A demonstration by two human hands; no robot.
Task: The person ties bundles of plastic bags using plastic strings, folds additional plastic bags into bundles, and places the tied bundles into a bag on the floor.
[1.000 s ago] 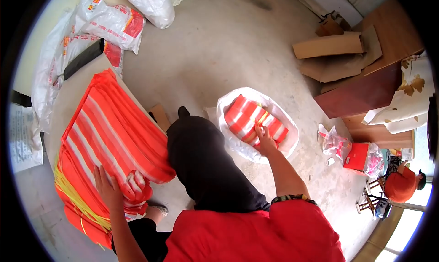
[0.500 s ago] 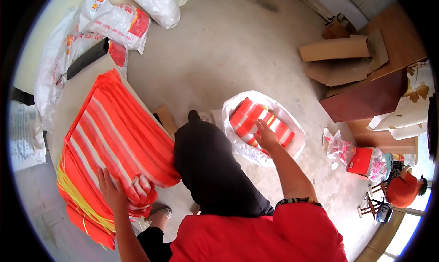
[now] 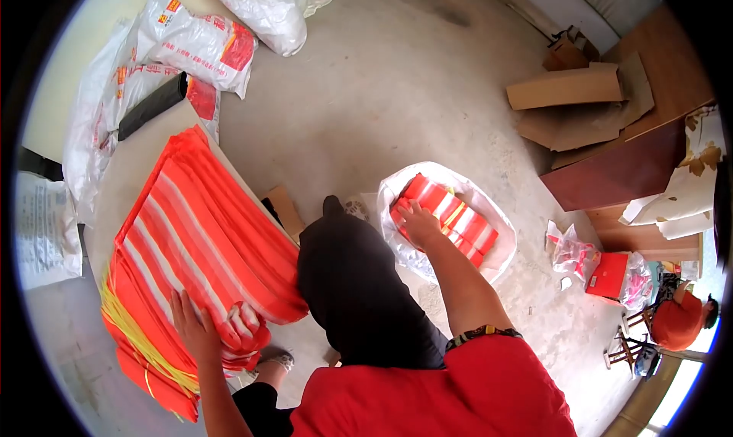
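A pile of orange-red and white striped fabric (image 3: 175, 231) lies on the table to my left, with yellow strings (image 3: 137, 345) along its lower-left edge. My left hand (image 3: 196, 330) rests flat on this pile, fingers stretched out, beside a bunched-up striped roll (image 3: 243, 322). To the right, an open white sack (image 3: 500, 242) on the floor holds folded striped bundles (image 3: 469, 231) with a yellow band. My right hand (image 3: 421, 225) reaches into the sack and touches the left end of the bundles, its fingers apart and slightly bent.
Full white plastic sacks (image 3: 198, 48) and a black roll (image 3: 153, 105) are at the far end of the table (image 3: 126, 170). Flattened cardboard (image 3: 565, 90) leans by a brown cabinet (image 3: 618, 170). A red box (image 3: 607, 275) and a seated person (image 3: 676, 322) are at right.
My right hand has moved left across the bundles to their left end. My left hand stays on the striped pile. The whole view has shifted slightly.
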